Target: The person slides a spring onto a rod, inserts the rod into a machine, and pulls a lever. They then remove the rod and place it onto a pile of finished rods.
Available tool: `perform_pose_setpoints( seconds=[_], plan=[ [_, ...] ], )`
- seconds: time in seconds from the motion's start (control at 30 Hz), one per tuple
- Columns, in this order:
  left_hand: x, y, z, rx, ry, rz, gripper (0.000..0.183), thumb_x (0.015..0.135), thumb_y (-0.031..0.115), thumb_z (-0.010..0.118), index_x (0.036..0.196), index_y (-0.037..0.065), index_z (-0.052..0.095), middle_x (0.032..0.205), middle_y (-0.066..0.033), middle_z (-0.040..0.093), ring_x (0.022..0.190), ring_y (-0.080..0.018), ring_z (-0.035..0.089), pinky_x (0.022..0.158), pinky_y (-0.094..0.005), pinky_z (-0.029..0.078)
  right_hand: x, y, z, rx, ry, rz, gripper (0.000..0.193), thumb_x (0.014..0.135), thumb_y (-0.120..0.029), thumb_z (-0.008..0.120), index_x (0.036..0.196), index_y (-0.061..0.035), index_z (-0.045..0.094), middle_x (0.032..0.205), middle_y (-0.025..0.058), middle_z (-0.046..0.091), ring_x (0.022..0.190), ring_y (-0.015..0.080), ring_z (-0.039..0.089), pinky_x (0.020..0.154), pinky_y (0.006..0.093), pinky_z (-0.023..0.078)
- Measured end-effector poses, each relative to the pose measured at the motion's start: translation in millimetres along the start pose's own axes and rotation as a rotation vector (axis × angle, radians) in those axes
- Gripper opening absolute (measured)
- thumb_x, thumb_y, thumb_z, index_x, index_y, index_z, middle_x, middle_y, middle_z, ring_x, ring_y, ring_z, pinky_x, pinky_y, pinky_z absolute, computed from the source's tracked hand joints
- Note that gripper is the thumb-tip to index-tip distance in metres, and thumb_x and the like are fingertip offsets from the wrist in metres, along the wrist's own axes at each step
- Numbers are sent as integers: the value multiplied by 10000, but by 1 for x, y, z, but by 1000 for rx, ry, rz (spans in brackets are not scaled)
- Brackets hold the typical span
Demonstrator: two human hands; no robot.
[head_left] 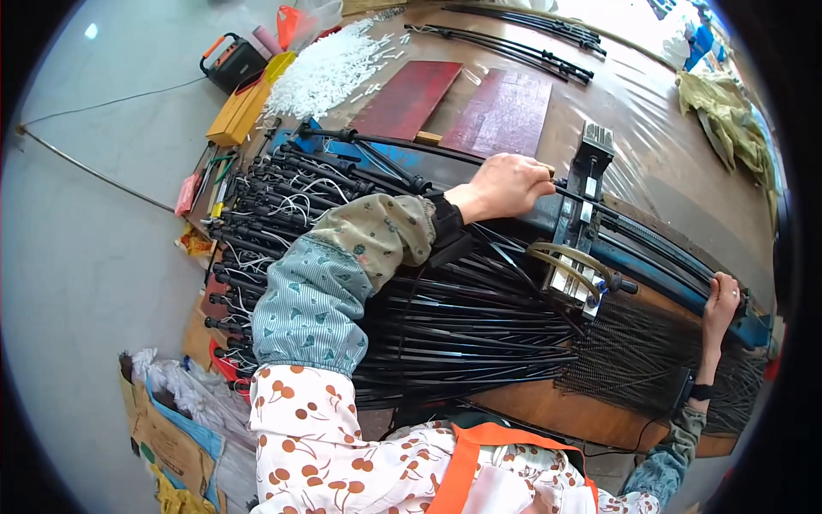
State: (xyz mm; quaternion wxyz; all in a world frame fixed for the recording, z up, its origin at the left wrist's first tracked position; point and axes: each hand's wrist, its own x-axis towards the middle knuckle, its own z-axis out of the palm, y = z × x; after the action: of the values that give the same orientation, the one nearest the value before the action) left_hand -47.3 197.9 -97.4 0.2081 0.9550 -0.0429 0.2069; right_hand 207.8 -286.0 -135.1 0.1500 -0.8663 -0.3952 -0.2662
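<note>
My left hand (512, 184) is closed beside the clamp-like metal press (589, 201), its fingertips on the end of a thin black rod (638, 224). This rod runs through the press toward the lower right. Near its far right end is my right hand (723, 306), with the fingers curled in a pinch; what lies between them is too small to make out. Both hands are over a long blue machine rail (655, 278). A tan hose (561, 248) loops at the front of the press. Below my left arm lies a thick bundle of black rods (471, 330) with black fittings and white cords at their left ends.
Many thin dark spring-like rods (638, 343) lie under the rail at right. Behind stand two red boards (501, 111), a pile of small white tubes (330, 73), and more black rods (522, 47). A yellow box (238, 116) and a black-orange case (234, 64) are at far left.
</note>
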Motion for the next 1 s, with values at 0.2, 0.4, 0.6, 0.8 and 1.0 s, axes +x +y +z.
perform_pose_setpoints(
  seconds=[0.2,0.4,0.6,0.8,1.0],
  plan=[
    [-3,0,-1,65,-6,3,307,991,354,593,862,81,646,789,-115,678,789,-341,689,683,-457,541,-4,-6,-5,17,0,47,97,992,-98,591,966,-5,583,908,155,580,900,343,576,828,415,462],
    [4,-7,2,150,-43,159,272,992,299,606,840,81,553,740,-132,646,716,-343,678,564,-449,514,7,-81,-30,-44,-40,-84,321,955,-19,597,1268,-48,660,1298,84,666,1300,303,547,1105,430,381],
    [7,3,-5,211,-126,40,242,996,278,597,857,85,552,676,-168,617,670,-399,639,541,-486,476,8,-162,-33,74,51,-190,285,912,-83,676,1196,-58,691,1187,58,709,1199,272,597,1022,401,380],
    [10,9,-5,193,-179,29,277,1019,302,562,855,81,537,691,-184,605,683,-416,622,555,-495,452,-7,-186,-27,268,-32,-154,294,917,-193,697,1166,-37,693,969,63,696,1005,255,620,898,384,392],
    [1,8,-1,213,-154,49,292,1019,324,562,843,92,535,683,-160,613,657,-399,626,541,-478,461,-4,-208,-3,547,-145,-142,230,895,-92,699,1109,-13,668,903,101,652,905,303,599,835,381,435]
  ],
)
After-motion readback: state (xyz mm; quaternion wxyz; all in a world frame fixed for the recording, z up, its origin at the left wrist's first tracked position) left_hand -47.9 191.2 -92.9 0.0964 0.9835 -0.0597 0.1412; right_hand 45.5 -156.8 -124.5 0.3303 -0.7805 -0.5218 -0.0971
